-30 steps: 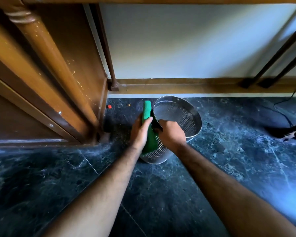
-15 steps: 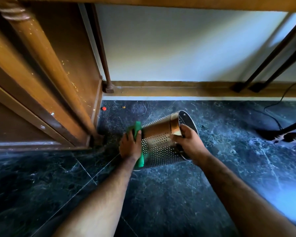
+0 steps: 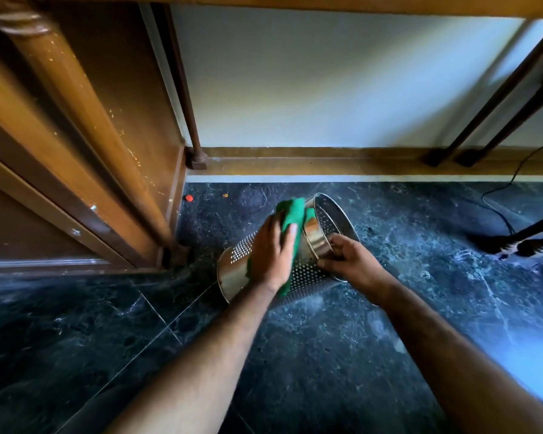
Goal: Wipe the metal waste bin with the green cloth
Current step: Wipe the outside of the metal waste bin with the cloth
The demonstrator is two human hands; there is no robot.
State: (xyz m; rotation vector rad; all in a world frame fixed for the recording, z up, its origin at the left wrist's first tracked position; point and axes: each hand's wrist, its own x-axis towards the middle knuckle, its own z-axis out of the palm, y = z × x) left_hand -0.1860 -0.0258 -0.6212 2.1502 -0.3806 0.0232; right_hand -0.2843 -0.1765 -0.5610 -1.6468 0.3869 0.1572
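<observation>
Looking down through the head camera, I see the metal waste bin (image 3: 298, 264) tipped over on its side on the dark marble floor (image 3: 326, 355), its open mouth turned up and to the right and its solid base toward the lower left. My left hand (image 3: 271, 256) lies flat across the perforated wall of the bin, fingers spread and pressing the green cloth (image 3: 292, 214) against the metal; the cloth bunches up past the fingertips toward the rim and a strip of it shows below the palm. This grip is a flat press, not a closed fist, with the cloth trapped between palm and bin. My right hand (image 3: 350, 261) is clamped on the shiny band at the bin's rim, thumb on the outside and fingers curled around the edge, steadying it. Both bare forearms reach in from the bottom of the view. A wooden furniture leg (image 3: 85, 120) and panel stand to the left, close to the bin's base. A small red bit (image 3: 188, 198) lies on the floor near the skirting board (image 3: 311, 161) under the white wall. A black cable (image 3: 499, 205) trails across the floor at the far right, well apart from the bin.
</observation>
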